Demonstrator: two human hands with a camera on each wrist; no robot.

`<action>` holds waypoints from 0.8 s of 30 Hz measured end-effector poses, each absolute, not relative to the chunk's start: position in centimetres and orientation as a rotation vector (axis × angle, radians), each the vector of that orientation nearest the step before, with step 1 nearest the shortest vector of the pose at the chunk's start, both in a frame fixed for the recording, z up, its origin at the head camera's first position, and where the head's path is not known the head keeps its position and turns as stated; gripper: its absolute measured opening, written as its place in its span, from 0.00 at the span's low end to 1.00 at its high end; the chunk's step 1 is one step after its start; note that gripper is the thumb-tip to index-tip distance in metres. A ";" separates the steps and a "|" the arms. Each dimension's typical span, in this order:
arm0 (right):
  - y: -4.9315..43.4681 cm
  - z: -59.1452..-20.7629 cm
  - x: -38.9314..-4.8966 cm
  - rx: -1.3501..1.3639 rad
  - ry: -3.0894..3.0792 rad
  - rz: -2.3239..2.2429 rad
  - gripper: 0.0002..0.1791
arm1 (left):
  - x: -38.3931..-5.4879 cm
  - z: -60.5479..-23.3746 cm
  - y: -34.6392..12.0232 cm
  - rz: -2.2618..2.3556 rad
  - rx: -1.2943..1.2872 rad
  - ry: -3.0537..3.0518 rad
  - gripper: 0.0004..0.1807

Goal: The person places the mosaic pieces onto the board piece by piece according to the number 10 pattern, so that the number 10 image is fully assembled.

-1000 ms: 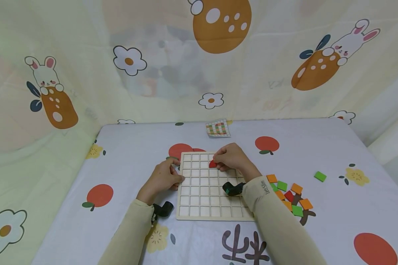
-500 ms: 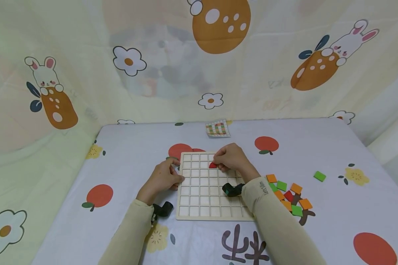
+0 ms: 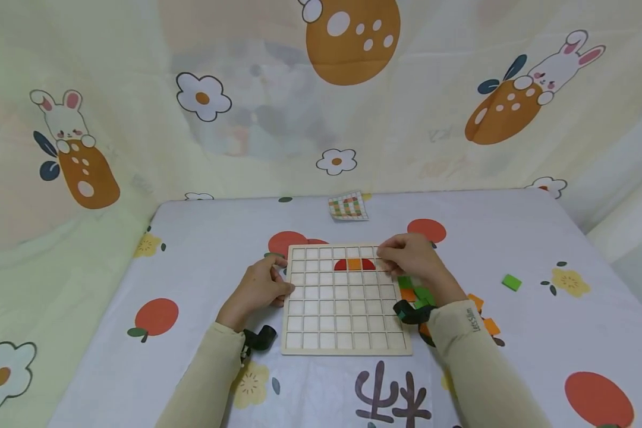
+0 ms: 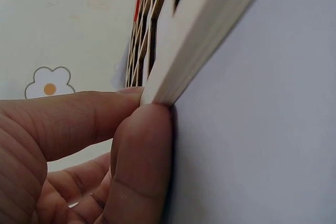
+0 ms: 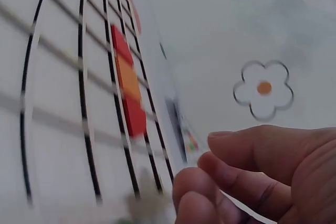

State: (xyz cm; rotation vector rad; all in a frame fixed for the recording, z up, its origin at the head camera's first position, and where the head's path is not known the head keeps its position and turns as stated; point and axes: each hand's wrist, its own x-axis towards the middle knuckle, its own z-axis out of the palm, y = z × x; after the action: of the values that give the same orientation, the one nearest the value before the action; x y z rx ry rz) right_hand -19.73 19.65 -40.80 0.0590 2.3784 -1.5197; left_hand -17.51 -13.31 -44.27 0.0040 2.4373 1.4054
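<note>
A pale square grid board (image 3: 319,308) lies flat on the table. In its second row from the far edge sit three tiles side by side: a red one with a curved side (image 3: 340,265), an orange square (image 3: 354,264) and another curved red one (image 3: 368,264). My left hand (image 3: 255,288) rests at the board's left edge, fingertip and thumb spread along it; the left wrist view has the fingertips (image 4: 149,121) against the wooden rim. Over the board's far right corner hovers my right hand (image 3: 412,258), fingers loosely bent, nothing visible between thumb (image 5: 231,142) and forefinger.
Loose green tiles (image 3: 422,295) and orange tiles (image 3: 490,326) lie right of the board, partly hidden under my right arm. A single green tile (image 3: 511,282) sits farther right. Behind the board lies a small card (image 3: 348,207) with a coloured grid pattern.
My right hand has moved right, off the tiles in the second row. The orange square and the right red tile now show. My left hand stays at the board's edge.
</note>
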 end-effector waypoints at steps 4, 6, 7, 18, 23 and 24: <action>22.6 -40.6 -18.5 0.083 2.466 -1.396 0.16 | -17.5 -44.2 -13.4 1.400 -0.010 2.443 0.28; 23.8 -40.6 -17.8 0.118 2.514 -1.322 0.16 | -17.5 -44.2 -13.5 1.397 -0.016 2.444 0.28; 24.3 -40.7 -17.5 0.134 2.538 -1.288 0.16 | -17.5 -44.2 -13.5 1.395 -0.016 2.446 0.28; 27.8 -40.9 -14.9 0.289 2.607 -1.043 0.19 | -17.4 -44.0 -13.5 1.379 -0.020 2.447 0.29; 27.7 -40.9 -14.9 0.264 2.544 -1.080 0.22 | -17.4 -43.8 -13.6 1.390 -0.019 2.449 0.29; 27.6 -40.9 -14.9 0.253 2.537 -1.087 0.23 | -17.4 -43.8 -13.7 1.390 -0.020 2.450 0.29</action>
State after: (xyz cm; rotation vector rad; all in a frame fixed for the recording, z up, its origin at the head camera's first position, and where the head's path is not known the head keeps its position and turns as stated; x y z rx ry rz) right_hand -14.86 27.61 -40.94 0.2528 2.5370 -1.0866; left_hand -17.38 -13.66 -43.77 -0.0200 2.4501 1.3896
